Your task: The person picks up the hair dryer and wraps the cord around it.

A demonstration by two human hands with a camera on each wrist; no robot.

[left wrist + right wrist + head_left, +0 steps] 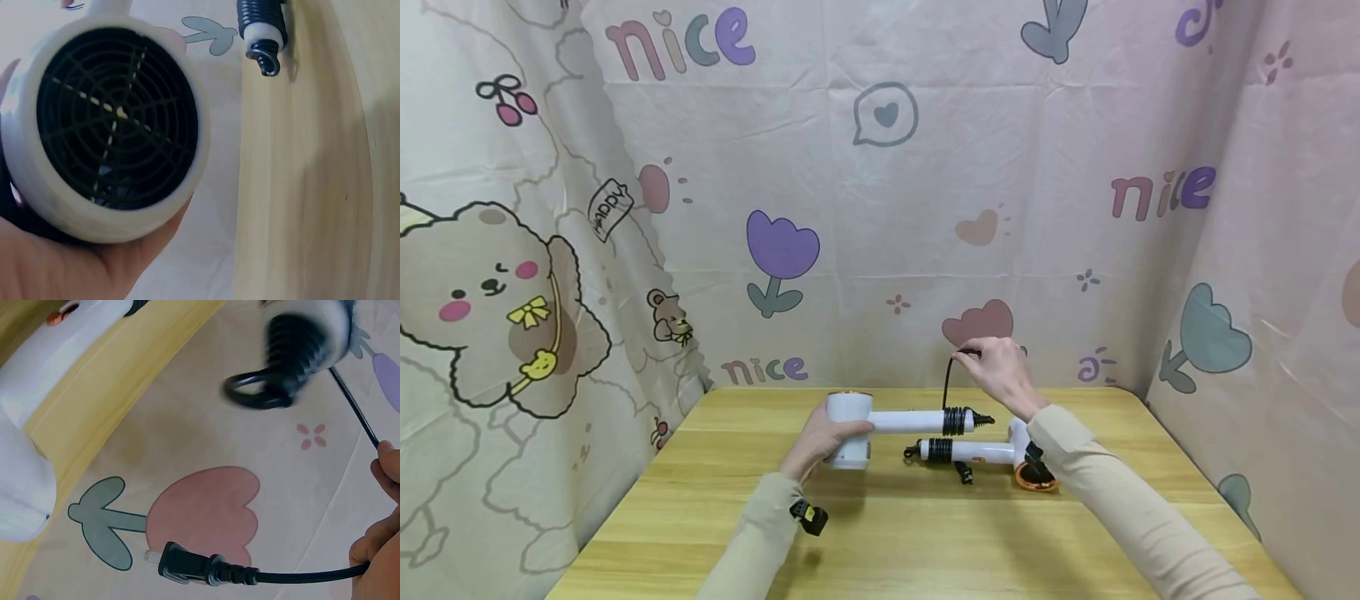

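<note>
My left hand (814, 440) grips a white hair dryer (908, 422) round its barrel, the handle pointing right above the table. The dark round grille (119, 119) of that dryer faces the camera in the left wrist view. Black cord is wound in coils (954, 421) near the handle's end. Up and to the right, my right hand (998, 373) pinches the power cord (946, 383), which runs taut down to the coils. From the same hand the plug (187, 565) sticks out on a short length of cord.
A second white hair dryer (983, 452) with an orange-rimmed opening lies on the wooden table (925, 542), just below the held one. Its cord is wound round the handle, and a black plug (965, 473) lies beside it. A printed curtain (880, 208) surrounds the table's back and sides.
</note>
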